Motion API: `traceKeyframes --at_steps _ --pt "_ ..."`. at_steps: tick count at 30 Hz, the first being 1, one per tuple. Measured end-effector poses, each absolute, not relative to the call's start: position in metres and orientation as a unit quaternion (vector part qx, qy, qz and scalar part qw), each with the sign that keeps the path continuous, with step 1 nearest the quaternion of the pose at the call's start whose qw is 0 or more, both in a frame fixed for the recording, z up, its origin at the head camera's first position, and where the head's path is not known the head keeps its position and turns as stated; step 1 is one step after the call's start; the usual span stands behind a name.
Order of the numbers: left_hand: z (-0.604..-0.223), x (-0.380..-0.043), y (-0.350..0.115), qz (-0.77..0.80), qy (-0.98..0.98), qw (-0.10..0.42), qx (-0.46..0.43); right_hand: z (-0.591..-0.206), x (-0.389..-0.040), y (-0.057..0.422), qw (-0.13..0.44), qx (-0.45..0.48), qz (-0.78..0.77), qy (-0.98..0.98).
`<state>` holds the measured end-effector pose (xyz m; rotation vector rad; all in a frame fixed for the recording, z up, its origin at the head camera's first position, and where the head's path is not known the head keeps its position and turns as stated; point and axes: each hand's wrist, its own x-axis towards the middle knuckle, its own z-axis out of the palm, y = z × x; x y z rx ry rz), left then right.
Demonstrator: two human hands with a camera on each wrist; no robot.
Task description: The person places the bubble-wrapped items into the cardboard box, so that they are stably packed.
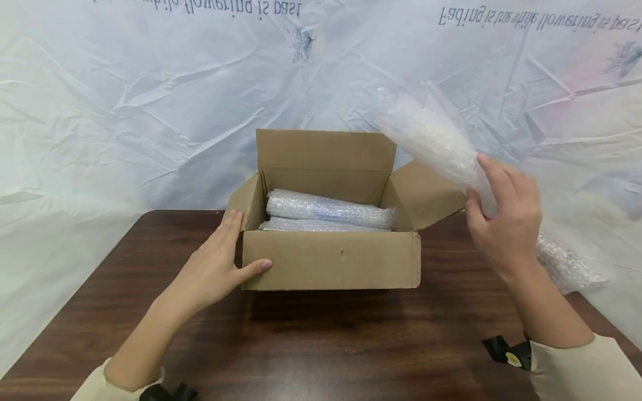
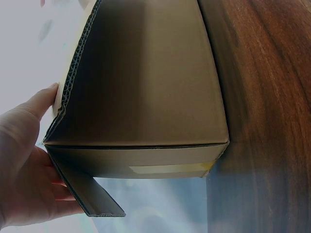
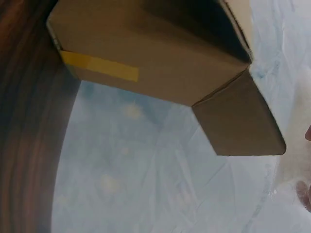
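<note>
In the head view, my left hand [image 1: 213,267] rests at the front left corner of an open cardboard box [image 1: 331,262]. Its thumb presses the front flap and its extended fingers lie along the left flap [image 2: 90,194]. My right hand [image 1: 506,217], raised at the right, pinches one end of a bubble-wrapped bundle [image 1: 431,131] between thumb and fingers. The bundle hangs in the air above the right flap, tilted up to the left; its contents cannot be made out. Two more bubble-wrapped rolls, a rear one [image 1: 326,207] and a front one [image 1: 321,224], lie side by side inside the box.
The box stands on a dark wooden table [image 1: 321,340]. Another bubble-wrapped piece [image 1: 567,262] lies at the right edge, partly behind my right forearm. White printed fabric [image 1: 200,111] hangs behind the table. Yellow tape [image 3: 99,65] marks the box's side.
</note>
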<state>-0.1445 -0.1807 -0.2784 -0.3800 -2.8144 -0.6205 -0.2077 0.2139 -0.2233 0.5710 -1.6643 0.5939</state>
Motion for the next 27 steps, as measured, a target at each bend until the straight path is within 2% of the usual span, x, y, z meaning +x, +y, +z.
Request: traceKeyframes --at_steps 4,14,27 --pt "-0.278 -0.144 -0.181 -0.209 -0.962 0.119 -0.13 -0.216 -0.207 0.201 0.6 0.286 0.246 -0.706" --pt "-0.278 -0.144 -0.18 -0.21 -0.962 0.114 -0.129 -0.205 -0.216 0.165 0.543 0.416 0.137 -0.717" --pt "-0.277 -0.144 -0.18 -0.213 -0.963 0.109 -0.126 -0.204 -0.246 0.136 0.429 0.436 0.022 -0.79"
